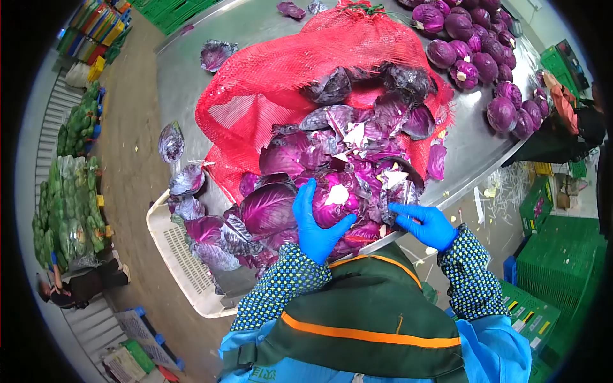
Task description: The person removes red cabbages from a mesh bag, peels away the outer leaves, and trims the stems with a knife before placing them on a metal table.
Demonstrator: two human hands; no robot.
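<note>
My left hand (317, 225), in a blue glove, cups a red cabbage (331, 203) with a pale cut stem, thumb and fingers spread against its side. To its right, my gloved right hand (426, 226) is closed, fingertips pinched at a dark outer cabbage leaf (403, 193). Whether it also holds a small tool is hidden. Loose purple leaves (271, 207) lie heaped around both hands. They spill from the mouth of a red mesh sack (255, 83) lying on the metal table (469, 156).
Trimmed red cabbages (476, 51) are piled at the table's far right. A white plastic basket (182, 262) with leaves stands by the left edge. Green crates (552, 262) stack at the right. Another person (83, 284) is beside bagged green vegetables (70, 210) at far left.
</note>
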